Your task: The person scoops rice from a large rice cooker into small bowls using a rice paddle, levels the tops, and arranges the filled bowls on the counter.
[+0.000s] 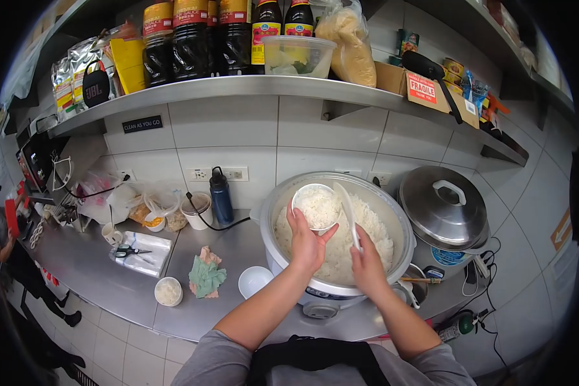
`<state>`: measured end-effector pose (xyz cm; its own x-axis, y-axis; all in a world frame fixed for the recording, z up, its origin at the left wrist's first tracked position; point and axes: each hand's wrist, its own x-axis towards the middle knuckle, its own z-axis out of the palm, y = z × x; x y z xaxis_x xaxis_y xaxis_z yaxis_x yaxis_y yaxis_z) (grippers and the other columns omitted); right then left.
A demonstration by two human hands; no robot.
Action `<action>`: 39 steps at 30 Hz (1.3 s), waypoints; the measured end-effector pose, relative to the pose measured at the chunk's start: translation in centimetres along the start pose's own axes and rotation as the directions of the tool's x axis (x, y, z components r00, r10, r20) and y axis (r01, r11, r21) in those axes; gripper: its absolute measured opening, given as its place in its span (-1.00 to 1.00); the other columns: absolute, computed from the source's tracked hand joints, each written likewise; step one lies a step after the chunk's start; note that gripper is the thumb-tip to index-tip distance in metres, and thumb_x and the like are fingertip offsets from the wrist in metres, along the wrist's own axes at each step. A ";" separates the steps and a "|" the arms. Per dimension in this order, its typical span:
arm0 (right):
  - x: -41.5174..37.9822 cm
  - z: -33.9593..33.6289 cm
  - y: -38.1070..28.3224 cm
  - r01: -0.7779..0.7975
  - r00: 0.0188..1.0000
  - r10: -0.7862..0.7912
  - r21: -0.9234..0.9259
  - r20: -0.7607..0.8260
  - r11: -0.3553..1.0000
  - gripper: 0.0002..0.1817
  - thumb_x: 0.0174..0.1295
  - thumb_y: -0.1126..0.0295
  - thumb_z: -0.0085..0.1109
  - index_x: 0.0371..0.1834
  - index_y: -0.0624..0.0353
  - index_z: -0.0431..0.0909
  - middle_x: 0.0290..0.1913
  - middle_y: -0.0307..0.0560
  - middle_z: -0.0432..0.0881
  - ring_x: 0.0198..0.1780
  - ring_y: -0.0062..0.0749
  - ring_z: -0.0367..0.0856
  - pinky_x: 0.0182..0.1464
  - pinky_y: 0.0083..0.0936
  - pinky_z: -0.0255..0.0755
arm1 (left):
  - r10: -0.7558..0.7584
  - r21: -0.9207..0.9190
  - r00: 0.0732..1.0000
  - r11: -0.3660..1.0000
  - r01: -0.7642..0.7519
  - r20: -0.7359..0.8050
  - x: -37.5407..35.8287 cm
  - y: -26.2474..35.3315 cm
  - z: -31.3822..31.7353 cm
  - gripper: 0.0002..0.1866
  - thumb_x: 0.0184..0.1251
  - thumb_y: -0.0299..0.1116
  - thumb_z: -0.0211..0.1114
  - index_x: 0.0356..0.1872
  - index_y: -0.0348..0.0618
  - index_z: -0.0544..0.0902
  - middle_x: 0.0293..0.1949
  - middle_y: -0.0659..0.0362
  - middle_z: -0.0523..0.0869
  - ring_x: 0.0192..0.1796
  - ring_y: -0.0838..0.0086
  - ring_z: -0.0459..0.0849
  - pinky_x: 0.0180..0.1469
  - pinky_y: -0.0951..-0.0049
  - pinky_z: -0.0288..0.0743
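My left hand [307, 242] is closed around a white bowl [314, 226] and holds it over the big rice cooker [271, 212]. Cooked rice [318, 204] fills the bowl to about its rim. In my right hand [368, 258] is a white rice paddle [347, 209], its blade up against the bowl's right edge. Loose rice [374, 231] covers the inside of the cooker below both hands. An empty white bowl [255, 281] stands on the counter left of the cooker, and a bowl of rice [168, 291] sits further left.
A crumpled green cloth [206, 275], scissors [132, 251] on plastic bags and a blue bottle [220, 197] are on the steel counter [193, 241]. Right of the cooker stands a lidded pot [441, 206]. Overhead runs a loaded shelf [238, 85]. Another person [19, 244] stands far left.
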<state>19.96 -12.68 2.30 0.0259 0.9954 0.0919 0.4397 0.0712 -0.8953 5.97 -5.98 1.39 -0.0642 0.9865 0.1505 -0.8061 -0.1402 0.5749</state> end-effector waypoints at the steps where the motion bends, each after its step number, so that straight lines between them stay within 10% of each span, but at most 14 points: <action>1: -0.2 0.7 -0.4 0.278 0.950 -0.303 -0.244 -0.072 0.929 -0.45 0.39 0.45 0.00 0.46 0.06 0.22 -0.08 0.12 0.57 -0.37 -0.07 0.63 -0.32 -0.23 0.53 | 0.039 0.046 0.999 0.998 -0.038 -0.021 -0.4 -0.4 0.2 -0.43 0.59 0.16 -0.30 0.50 0.33 -0.11 0.48 0.08 0.11 0.41 0.11 0.36 0.20 -0.07 0.53; 2: -0.3 1.2 -0.8 0.488 0.809 -0.585 -0.482 -0.065 0.728 -0.45 0.37 0.46 0.01 0.44 0.04 0.25 -0.06 0.17 0.55 -0.36 0.04 0.64 -0.33 -0.17 0.54 | 0.038 0.046 0.999 0.998 -0.036 -0.025 -0.7 -0.6 0.2 -0.43 0.59 0.16 -0.30 0.50 0.33 -0.11 0.48 0.08 0.11 0.41 0.11 0.36 0.20 -0.07 0.53; 7: 3.0 -4.6 -3.0 0.430 0.853 -0.516 -0.455 -0.080 0.780 -0.50 0.35 0.48 0.01 0.37 -0.05 0.35 -0.02 0.08 0.53 -0.10 0.12 0.60 -0.09 -0.05 0.51 | -0.032 0.231 0.999 0.973 0.029 0.011 -2.6 1.9 0.7 -0.44 0.59 0.17 -0.36 0.50 0.32 -0.05 0.46 0.08 0.15 0.39 0.15 0.38 0.12 0.05 0.62; 13: 4.2 -7.6 -7.0 0.600 0.799 -0.505 -0.485 0.326 0.637 -0.55 0.33 0.52 0.02 0.25 -0.19 0.52 -0.08 -0.12 0.59 -0.02 -0.17 0.58 0.02 -0.12 0.35 | 0.014 0.460 1.000 0.888 -0.023 0.022 -4.4 4.1 -0.1 -0.42 0.59 0.18 -0.38 0.50 0.25 -0.02 0.42 0.09 0.24 0.33 0.19 0.47 -0.01 0.17 0.69; 16: 2.6 -7.1 -8.8 0.683 0.667 -0.595 -0.687 0.448 0.249 -0.52 0.26 0.53 0.07 0.22 -0.24 0.56 -0.12 -0.22 0.62 -0.07 -0.29 0.59 -0.05 -0.20 0.28 | 0.049 0.488 0.998 0.872 -0.029 -0.029 -5.8 6.0 -0.8 -0.42 0.58 0.18 -0.38 0.49 0.22 0.01 0.40 0.10 0.28 0.30 0.20 0.50 -0.01 0.13 0.69; 22: 3.5 -4.9 -6.8 0.720 0.690 -0.705 -0.259 0.163 0.644 -0.56 0.31 0.63 0.01 0.26 0.11 0.48 -0.12 0.04 0.56 -0.06 -0.07 0.56 0.01 -0.41 0.42 | -0.002 0.300 0.978 0.952 0.065 -0.208 -11.4 9.7 -6.2 -0.45 0.60 0.16 -0.36 0.47 0.25 0.08 0.39 0.19 0.35 0.31 0.21 0.51 0.01 0.02 0.65; 24: 3.7 -5.5 -4.4 0.644 0.764 -0.610 -0.281 0.210 0.711 -0.60 0.44 0.51 -0.04 0.33 0.16 0.42 0.21 -0.05 0.52 0.10 -0.41 0.53 0.04 -0.60 0.43 | 0.019 0.240 0.927 0.968 0.078 -0.374 -14.8 10.0 -11.0 -0.42 0.57 0.22 -0.32 0.46 0.25 0.12 0.37 0.19 0.39 0.27 0.22 0.55 -0.02 0.04 0.65; 26: 3.7 -5.8 -1.3 0.566 0.824 -0.524 -0.281 0.215 0.775 -0.60 0.37 0.62 -0.03 0.27 0.21 0.47 0.05 0.07 0.58 0.07 -0.20 0.57 0.12 -0.51 0.39 | 0.021 0.257 0.828 0.955 0.150 -0.561 -18.8 10.5 -17.2 -0.37 0.52 0.29 -0.30 0.45 0.24 0.13 0.35 0.19 0.42 0.23 0.22 0.59 -0.05 0.05 0.65; 30: 3.6 -7.4 4.0 0.292 0.956 -0.286 -0.229 0.058 0.929 -0.57 0.42 0.56 -0.04 0.35 0.12 0.44 0.14 -0.13 0.59 0.01 -0.49 0.54 0.03 -0.61 0.38 | 0.229 0.375 0.543 0.911 0.174 -0.808 -25.0 13.2 -28.7 -0.33 0.46 0.37 -0.30 0.40 0.23 0.20 0.30 0.20 0.47 0.19 0.24 0.61 -0.13 0.08 0.66; 39: 4.0 -6.1 3.6 0.268 0.960 -0.280 -0.356 0.019 0.895 -0.56 0.46 0.47 -0.06 0.40 0.11 0.38 0.18 -0.14 0.56 -0.01 -0.52 0.52 0.03 -0.62 0.38 | 0.538 0.602 0.291 0.771 0.209 -0.791 -21.9 23.9 -45.2 -0.34 0.48 0.35 -0.31 0.36 0.19 0.28 0.18 0.13 0.54 0.02 0.29 0.65 -0.29 0.28 0.62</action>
<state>27.13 -8.80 2.12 -0.1149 0.9367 0.3306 0.7204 0.3077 -0.6215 -38.47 -27.11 -24.56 -0.9177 0.2788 -0.2829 -0.2809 0.0478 0.9585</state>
